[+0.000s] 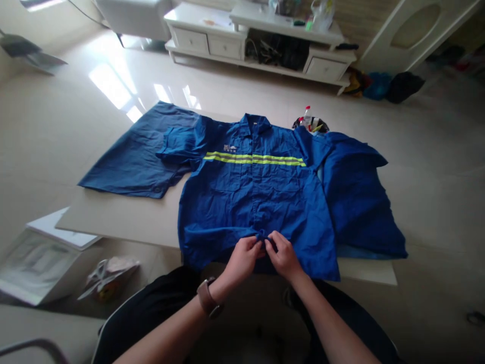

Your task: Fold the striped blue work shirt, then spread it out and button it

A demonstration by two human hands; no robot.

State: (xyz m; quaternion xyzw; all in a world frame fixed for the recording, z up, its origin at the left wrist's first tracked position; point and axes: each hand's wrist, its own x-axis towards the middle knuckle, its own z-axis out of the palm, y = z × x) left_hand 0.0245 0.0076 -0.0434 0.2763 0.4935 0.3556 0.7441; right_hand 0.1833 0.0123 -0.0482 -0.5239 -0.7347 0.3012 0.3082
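A blue work jacket (231,194) with a yellow and grey reflective stripe lies front up across the table, collar away from me. At the bottom of its front opening, my left hand (247,255) pinches the hem. Close beside it, my right hand (282,253) grips the same edge, fingers closed. The cloth is bunched up between the two hands, and my fingers hide its edge there. Under the jacket's left sleeve lies another blue garment (132,156), and more blue cloth (359,202) is spread under the right side.
The pale table (125,217) shows at its front left. A white box (49,253) and a plastic bag (109,275) stand on the floor at left. Bottles with red caps (307,117) poke up behind the table. A white TV cabinet (227,45) stands farther back.
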